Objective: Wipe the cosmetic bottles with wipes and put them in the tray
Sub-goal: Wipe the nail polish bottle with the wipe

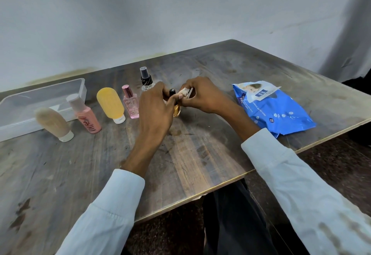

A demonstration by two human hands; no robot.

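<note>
My left hand (155, 106) grips a small amber bottle (176, 111) with a black cap at the middle of the table. My right hand (197, 95) pinches a crumpled white wipe (185, 92) against the bottle's top. To the left stand a beige tube (54, 124), a pink bottle (86, 117), a yellow tube (111, 104), a pink perfume bottle (131, 102) and a clear spray bottle (146, 80) with a black top. The clear plastic tray (40, 98) lies at the far left with nothing visible in it.
A blue pack of baby wipes (275, 108), its flap open, lies to the right near the table's edge. The wooden table (190, 160) ends close in front of me and at the right. A pale wall stands behind.
</note>
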